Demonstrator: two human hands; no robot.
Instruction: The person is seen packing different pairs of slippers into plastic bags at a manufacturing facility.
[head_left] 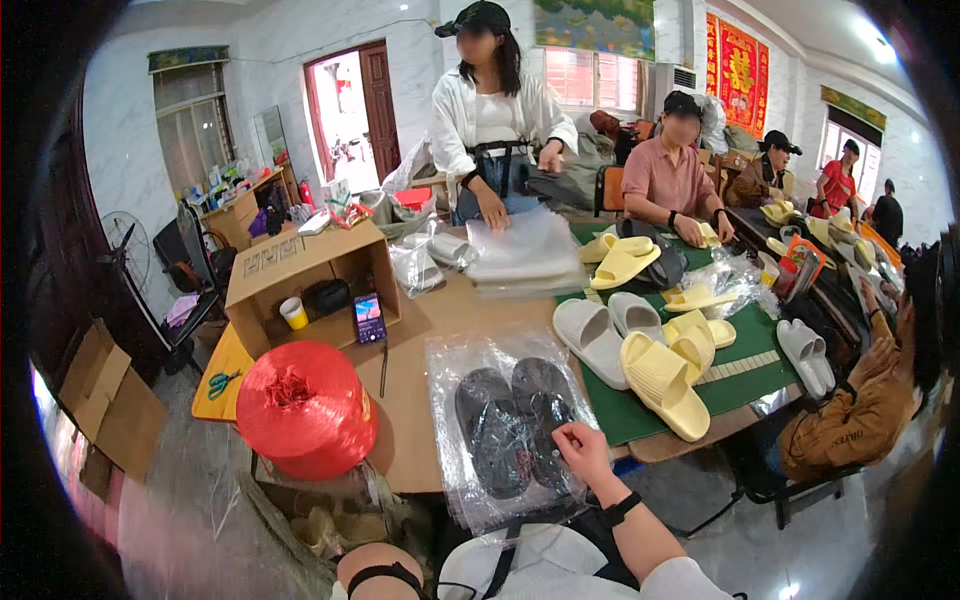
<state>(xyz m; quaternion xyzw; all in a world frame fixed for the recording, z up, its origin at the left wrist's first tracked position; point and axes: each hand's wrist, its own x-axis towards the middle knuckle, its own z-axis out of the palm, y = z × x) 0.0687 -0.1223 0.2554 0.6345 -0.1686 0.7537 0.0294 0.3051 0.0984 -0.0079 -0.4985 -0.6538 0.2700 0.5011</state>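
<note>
A pair of black slippers [492, 425] lies side by side in a clear plastic bag [455, 360] on the table before me. My right hand [582, 452], its fingers curled in, is closed on the bag's right side, beside the right slipper. At the lower edge, my left hand [382, 560] shows only as skin around a black wrist strap; its fingers are hidden. Left of the bag stands a big roll of red plastic twine [306, 410]. Yellow slippers [665, 385] and grey slippers [592, 338] lie to the right.
A cardboard box [310, 265] on its side holds a cup [293, 312]; a phone [369, 318] leans there. Scissors [222, 384] lie at left. Across the table, a standing person touches stacked clear bags [525, 250]. Other people sit along the right around a green mat [640, 410].
</note>
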